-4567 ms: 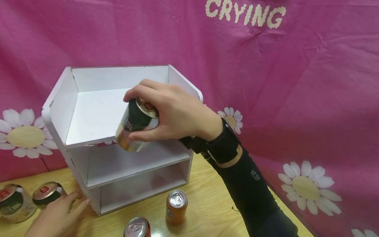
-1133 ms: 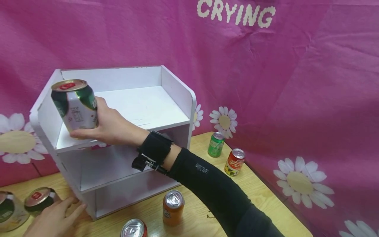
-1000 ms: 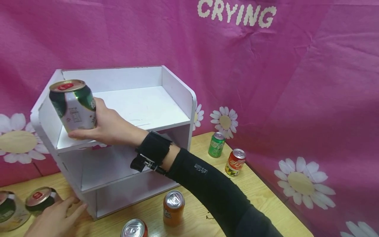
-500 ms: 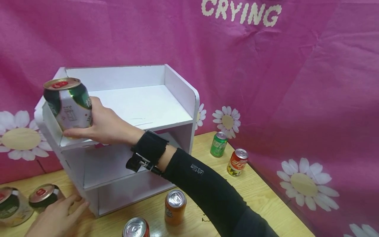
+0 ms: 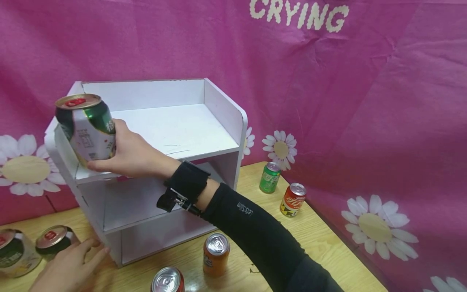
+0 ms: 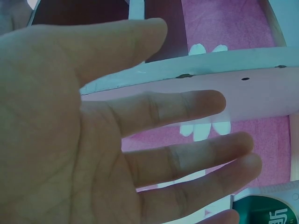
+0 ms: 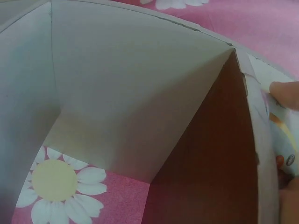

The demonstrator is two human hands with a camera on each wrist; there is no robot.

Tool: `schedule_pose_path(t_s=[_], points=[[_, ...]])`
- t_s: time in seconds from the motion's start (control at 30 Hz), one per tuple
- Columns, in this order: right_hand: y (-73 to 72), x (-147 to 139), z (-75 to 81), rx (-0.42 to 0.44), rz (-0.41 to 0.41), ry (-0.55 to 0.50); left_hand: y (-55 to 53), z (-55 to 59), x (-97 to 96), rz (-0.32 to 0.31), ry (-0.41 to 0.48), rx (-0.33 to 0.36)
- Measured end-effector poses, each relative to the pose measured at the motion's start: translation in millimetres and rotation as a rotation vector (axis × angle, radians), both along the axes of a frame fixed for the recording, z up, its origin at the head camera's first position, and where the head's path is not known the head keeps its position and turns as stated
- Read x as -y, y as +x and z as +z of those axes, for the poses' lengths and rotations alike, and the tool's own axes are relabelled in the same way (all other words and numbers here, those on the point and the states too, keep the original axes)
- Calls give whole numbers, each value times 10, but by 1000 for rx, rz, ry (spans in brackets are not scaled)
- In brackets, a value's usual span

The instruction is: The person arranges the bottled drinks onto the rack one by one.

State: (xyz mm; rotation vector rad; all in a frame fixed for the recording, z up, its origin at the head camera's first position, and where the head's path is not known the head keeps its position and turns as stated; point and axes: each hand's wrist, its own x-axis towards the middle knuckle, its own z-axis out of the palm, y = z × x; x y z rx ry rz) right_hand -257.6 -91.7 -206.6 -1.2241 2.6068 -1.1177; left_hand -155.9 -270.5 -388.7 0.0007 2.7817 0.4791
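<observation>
My right hand (image 5: 133, 152) grips a green-and-white drink can (image 5: 87, 132) with a gold rim and red tab. It holds the can, tilted a little, at the left end of the top tier of a white shelf unit (image 5: 175, 125). In the right wrist view the can (image 7: 287, 135) shows at the edge, behind the shelf's side panel, with fingertips (image 7: 287, 93) on it. My left hand (image 5: 71, 265) is low beside the unit's left side, fingers extended and palm empty in the left wrist view. Two similar cans stand near it: one at far left (image 5: 16, 255), one behind the hand (image 5: 54, 241).
An orange can (image 5: 216, 255) and a red can (image 5: 168, 280) stand on the wooden table (image 5: 277, 251) before the unit. Farther right are a green can (image 5: 270, 177) and a red-and-yellow can (image 5: 293, 200). A pink flowered cloth (image 5: 346, 121) hangs behind.
My right hand has carried the can left, from the front middle of the unit to its left end, and turned it more upright. In the last second it has barely moved; my left hand stays put.
</observation>
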Motion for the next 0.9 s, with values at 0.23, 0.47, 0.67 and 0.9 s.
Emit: schedule_pose_path(t_s=[0.23, 0.47, 0.67, 0.9], points=[[-13, 40, -20, -74, 34, -60, -3, -7, -22, 7, 4, 17], [-7, 104, -56, -139, 48, -82, -19, -34, -37, 27, -21, 85], [10, 84, -47, -131, 12, -94, -14, -21, -48, 23, -26, 79], [23, -2, -17, 5, -87, -26, -22, -19, -28, 5, 0, 37]])
